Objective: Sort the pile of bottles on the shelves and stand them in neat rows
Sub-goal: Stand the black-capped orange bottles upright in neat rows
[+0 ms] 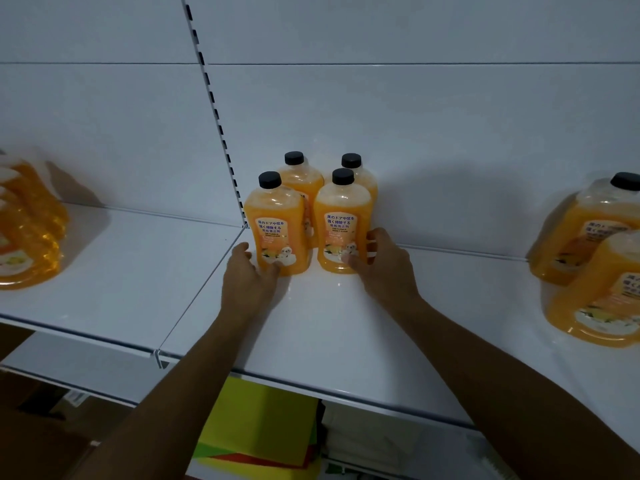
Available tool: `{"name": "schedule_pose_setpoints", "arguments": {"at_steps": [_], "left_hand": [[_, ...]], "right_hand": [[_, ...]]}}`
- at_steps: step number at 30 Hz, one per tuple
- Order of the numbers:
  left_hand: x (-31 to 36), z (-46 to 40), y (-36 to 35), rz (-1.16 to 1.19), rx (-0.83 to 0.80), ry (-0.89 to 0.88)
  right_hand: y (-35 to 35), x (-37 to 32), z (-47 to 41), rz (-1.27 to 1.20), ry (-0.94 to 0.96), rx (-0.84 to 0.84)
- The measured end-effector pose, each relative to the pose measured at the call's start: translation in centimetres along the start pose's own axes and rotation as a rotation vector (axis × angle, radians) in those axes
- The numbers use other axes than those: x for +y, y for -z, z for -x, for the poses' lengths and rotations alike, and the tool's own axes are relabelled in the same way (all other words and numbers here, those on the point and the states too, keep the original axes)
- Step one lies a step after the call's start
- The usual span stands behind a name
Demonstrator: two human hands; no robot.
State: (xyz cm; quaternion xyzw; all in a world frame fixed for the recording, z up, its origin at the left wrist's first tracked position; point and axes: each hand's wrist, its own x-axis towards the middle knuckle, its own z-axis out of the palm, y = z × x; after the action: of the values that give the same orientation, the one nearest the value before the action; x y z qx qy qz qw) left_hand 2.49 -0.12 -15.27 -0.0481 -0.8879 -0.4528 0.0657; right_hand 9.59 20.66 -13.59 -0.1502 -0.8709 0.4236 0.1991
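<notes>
Between hands [313, 268], four bottles [310, 216].

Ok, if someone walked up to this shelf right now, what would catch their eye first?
Four upright orange bottles with black caps, standing two by two at the back of the white shelf, beside the slotted upright. The left hand and right hand each grip one of the front pair. More orange bottles lie tipped at the far right and far left.
</notes>
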Motion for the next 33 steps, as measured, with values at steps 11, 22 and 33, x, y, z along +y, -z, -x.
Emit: {"name": "schedule_pose_setpoints", "arguments": {"at_steps": [11,22,33], "left_hand": [[0.4,-0.2,-1.0,0.041,-0.038,-0.143],[0.3,0.3,-1.7,-0.023,0.161,-0.08],[9.6,5.9,-6.2,0.048,-0.207,-0.634]], "right_hand": [[-0.4,0.6,0.3,-0.006,-0.018,0.008],[-0.6,1.5,0.1,0.063,-0.038,-0.025],[6.4,4.1,4.3,0.136,-0.051,0.056]]}}
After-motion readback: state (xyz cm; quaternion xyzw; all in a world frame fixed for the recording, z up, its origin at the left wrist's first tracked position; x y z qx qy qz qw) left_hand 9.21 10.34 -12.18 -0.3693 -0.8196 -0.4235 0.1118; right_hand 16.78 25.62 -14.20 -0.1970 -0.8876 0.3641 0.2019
